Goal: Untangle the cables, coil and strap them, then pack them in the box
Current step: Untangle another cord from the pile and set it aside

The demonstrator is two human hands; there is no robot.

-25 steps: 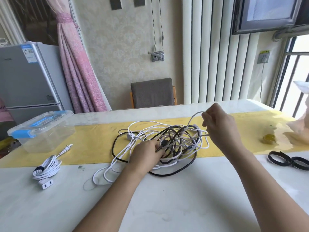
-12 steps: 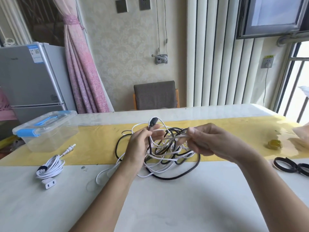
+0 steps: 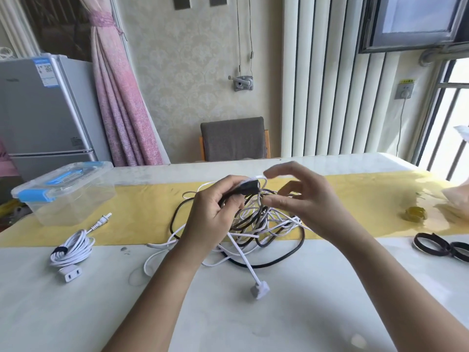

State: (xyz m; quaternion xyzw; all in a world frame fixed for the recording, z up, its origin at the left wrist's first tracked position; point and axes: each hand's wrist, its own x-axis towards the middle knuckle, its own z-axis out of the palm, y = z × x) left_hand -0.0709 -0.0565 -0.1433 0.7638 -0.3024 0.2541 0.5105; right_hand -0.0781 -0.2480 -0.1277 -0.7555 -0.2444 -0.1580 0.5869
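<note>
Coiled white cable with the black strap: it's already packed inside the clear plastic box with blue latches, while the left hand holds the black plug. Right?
No. The head view shows the coiled white cable lying on the white table in front of the clear plastic box, not inside it. The left hand does hold the black plug.

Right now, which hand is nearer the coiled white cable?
Left. The left hand, gripping a black plug, is right of the coiled cable; the right hand is farther right.

Fridge sticker (image 3: 45, 69), print unreadable.
</note>
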